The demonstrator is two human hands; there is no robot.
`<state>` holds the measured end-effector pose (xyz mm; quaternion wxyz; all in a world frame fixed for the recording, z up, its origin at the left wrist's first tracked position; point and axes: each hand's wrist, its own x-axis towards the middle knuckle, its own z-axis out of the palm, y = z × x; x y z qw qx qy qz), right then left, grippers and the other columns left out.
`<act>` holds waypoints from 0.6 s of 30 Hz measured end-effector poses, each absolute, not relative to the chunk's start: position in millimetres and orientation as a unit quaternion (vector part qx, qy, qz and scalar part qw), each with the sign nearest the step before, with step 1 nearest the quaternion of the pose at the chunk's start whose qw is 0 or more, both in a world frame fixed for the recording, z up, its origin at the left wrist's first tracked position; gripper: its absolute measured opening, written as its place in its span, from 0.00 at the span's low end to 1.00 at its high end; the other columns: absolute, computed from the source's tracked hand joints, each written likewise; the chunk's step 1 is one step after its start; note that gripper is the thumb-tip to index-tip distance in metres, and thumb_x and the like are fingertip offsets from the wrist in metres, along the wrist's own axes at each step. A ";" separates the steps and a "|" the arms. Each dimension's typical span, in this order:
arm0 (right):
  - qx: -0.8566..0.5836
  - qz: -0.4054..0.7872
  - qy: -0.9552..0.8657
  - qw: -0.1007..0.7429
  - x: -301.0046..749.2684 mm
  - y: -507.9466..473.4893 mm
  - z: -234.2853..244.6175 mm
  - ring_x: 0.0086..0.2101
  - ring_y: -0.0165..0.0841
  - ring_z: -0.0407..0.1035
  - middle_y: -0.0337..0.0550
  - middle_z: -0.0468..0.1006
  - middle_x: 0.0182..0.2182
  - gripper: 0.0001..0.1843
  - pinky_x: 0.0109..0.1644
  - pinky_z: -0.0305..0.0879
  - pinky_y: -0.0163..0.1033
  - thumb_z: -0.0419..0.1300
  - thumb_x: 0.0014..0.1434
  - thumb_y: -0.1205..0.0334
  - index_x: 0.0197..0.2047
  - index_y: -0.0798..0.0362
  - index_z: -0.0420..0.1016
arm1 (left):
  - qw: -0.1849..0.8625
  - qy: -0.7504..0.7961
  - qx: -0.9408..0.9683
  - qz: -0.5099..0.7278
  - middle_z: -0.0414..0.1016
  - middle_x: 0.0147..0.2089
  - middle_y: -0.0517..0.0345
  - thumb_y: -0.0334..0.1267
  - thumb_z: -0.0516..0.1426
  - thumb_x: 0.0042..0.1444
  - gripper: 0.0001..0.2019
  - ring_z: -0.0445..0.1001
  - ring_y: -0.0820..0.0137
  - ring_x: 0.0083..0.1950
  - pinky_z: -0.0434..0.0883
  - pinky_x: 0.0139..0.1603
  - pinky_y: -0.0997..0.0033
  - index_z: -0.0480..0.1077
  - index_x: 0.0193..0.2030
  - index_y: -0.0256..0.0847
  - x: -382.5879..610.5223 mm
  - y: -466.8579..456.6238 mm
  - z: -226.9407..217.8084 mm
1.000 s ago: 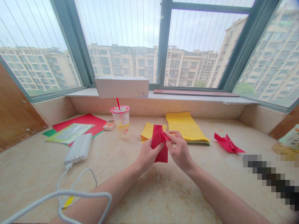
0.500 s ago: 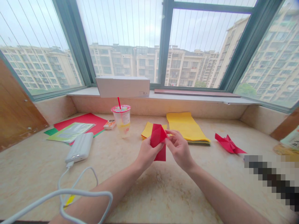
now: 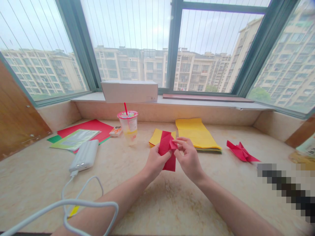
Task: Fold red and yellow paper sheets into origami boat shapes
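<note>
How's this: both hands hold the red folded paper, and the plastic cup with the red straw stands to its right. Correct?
No. The head view shows the left hand and right hand both holding the red folded paper, but the plastic cup with the red straw stands to its left, not its right.

L grip (image 3: 154,161), R grip (image 3: 189,158): tight pinch

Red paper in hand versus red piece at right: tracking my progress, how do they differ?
The red paper is pinched by the left hand and right hand; the red piece lies alone on the counter. The paper is long and mostly flat; the piece has spread points. Both are red.
</note>
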<state>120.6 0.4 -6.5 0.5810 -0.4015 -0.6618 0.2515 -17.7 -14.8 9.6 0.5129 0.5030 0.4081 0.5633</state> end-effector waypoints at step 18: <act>-0.399 0.359 -0.633 0.558 125.7 6.5 -1.5 0.34 0.33 0.69 0.44 0.77 0.40 0.31 0.35 0.67 0.38 0.65 0.56 0.49 0.60 0.50 0.68 | 0.604 0.278 0.484 0.569 0.78 0.53 0.46 0.52 0.60 0.58 0.23 0.76 0.56 0.54 0.72 0.55 0.60 0.71 0.55 0.39 -15.1 -14.4 5.8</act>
